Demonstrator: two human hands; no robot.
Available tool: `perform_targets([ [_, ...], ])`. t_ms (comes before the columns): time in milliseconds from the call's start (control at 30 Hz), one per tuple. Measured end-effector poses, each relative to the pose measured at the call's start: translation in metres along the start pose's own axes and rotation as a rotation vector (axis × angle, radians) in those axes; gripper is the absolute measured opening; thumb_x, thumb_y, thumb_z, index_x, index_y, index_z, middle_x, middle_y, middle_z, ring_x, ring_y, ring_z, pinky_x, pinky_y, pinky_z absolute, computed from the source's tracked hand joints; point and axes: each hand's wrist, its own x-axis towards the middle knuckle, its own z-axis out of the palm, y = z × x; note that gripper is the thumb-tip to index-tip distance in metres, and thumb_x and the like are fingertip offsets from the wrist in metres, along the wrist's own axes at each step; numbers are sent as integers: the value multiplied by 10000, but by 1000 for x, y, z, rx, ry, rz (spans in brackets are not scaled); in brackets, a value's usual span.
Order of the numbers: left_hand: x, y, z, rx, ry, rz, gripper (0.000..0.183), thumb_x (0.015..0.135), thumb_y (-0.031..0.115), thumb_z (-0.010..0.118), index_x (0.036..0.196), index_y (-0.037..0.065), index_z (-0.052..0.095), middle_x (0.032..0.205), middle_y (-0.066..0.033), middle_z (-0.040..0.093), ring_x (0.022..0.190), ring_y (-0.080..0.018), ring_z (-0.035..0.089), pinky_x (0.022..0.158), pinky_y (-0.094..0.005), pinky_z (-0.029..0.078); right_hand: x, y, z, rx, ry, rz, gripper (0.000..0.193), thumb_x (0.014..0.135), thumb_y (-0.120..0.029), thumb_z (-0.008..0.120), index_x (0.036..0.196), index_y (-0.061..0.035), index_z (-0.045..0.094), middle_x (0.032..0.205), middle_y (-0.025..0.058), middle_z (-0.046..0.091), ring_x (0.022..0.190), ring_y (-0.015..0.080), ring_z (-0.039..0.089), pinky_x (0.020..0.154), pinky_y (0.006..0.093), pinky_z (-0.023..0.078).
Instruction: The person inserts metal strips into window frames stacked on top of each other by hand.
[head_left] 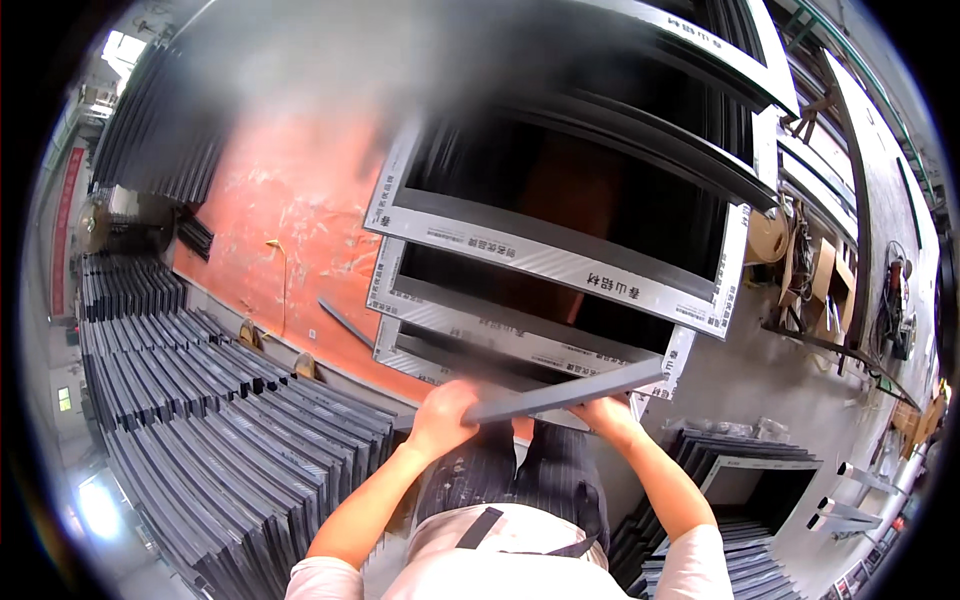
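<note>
A long grey metal profile (570, 393) lies slanted across the space in front of my body, its right end higher. My left hand (443, 415) is closed around its left end. Under the profile, toward its right half, my right hand (605, 415) grips it, with the fingertips partly hidden behind it. Just beyond stands a pile of dark rectangular frames with pale printed film (545, 250), stacked in offset layers. The right end of the profile overlaps the lowest frames in view; I cannot tell whether it touches them.
An orange board surface (290, 200) spreads to the left of the pile, with a loose dark strip (345, 325) on it. Rows of dark frames (230, 430) fill the left side. More frames (745, 480) stand at lower right. Tape rolls (768, 237) and cardboard sit on a right-hand shelf.
</note>
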Motion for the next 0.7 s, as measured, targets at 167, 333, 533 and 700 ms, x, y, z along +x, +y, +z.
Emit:
perform_targets([
  [167,8,-13,13,108,-14,26,423,609,110,764,1009,52,639,1196,-119,652,1178,-328,583,993,-435,469,-2,27,30,149,-140,184,371,862,-358,684,1146,-120,667,1156,157,668,1155,366,584,980,442,468],
  [333,5,-1,-7,95,94,-12,395,594,44,743,976,27,642,1024,-156,674,1038,-362,623,904,-445,499,11,3,45,-48,-269,164,389,943,-363,589,1236,-112,637,1319,155,597,1186,350,581,999,473,457],
  [533,-21,-6,-14,121,185,-139,358,609,8,719,954,30,625,935,-170,639,934,-403,600,827,-464,494,2,-12,24,-2,-115,134,443,914,-395,617,1247,-103,624,1239,193,631,1152,359,598,993,459,468],
  [700,-38,-10,-12,237,104,-80,390,626,31,722,1002,53,620,950,-143,641,911,-384,610,807,-458,503,5,-10,19,97,-136,133,384,907,-389,630,1145,-92,679,1182,156,667,1133,328,616,974,447,482],
])
